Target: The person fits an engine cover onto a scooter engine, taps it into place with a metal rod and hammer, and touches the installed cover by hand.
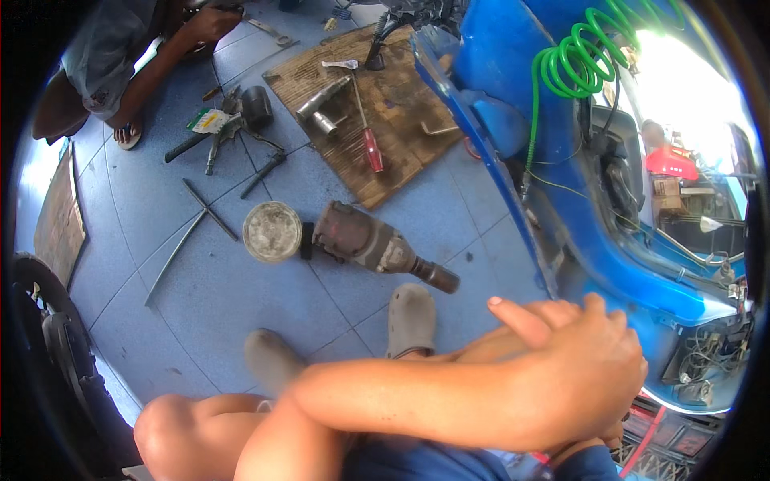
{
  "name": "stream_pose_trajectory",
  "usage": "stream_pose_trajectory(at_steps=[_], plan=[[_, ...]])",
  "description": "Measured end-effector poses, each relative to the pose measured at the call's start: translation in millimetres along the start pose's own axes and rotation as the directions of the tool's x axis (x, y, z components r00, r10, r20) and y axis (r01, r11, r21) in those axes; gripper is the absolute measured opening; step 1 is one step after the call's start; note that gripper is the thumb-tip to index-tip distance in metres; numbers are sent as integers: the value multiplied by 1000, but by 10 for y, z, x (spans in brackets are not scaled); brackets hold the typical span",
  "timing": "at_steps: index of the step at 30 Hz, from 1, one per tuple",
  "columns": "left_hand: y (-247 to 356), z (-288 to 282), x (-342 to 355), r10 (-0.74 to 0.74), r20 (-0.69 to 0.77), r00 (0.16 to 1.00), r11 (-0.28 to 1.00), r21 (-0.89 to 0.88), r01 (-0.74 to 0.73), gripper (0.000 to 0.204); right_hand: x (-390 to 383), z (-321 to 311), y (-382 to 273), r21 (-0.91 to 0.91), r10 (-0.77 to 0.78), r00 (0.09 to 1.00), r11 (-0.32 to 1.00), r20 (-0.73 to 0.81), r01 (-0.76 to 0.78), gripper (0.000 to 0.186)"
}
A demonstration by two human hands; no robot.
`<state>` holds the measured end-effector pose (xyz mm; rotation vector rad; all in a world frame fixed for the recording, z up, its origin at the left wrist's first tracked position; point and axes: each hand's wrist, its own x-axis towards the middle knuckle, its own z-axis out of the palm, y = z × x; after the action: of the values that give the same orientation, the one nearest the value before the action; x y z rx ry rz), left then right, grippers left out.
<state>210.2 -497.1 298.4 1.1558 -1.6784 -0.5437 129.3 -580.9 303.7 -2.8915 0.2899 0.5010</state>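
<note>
My left forearm crosses over my bent legs, and my left hand (581,365) rests at the lower right with its fingers curled over. What is under the fingers is hidden. Beneath it, largely covered, is my right hand (613,434); its fingers cannot be made out. A thumb sticks out above the knuckles, and which hand it belongs to is unclear. On the tiles ahead lies a worn, dark cylindrical tool (353,236) with a narrow metal nose and a pale round disc (272,232) at its other end, apart from both hands.
A wooden board (393,104) carries a red-handled screwdriver (372,148), a socket tool (325,98) and a hex key (439,128). Pliers-like tools (228,120) and thin rods (211,210) lie leftward. Blue bodywork (501,120) and a green coiled hose (577,64) stand right. Another person's arm (164,68) is upper left.
</note>
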Motion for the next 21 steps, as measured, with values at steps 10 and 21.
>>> stream_pose_trajectory(at_steps=[10, 21], plan=[[-42, 56, 4, -16, -68, 998, 999, -41, 13, 51, -167, -6, -13, -30, -1, 1000, 1000, -15, 1, 62], [-276, -582, -256, 31, -38, 999, 995, -98, -35, 37, -213, -103, -143, -56, -18, 995, 998, -101, 13, 62]])
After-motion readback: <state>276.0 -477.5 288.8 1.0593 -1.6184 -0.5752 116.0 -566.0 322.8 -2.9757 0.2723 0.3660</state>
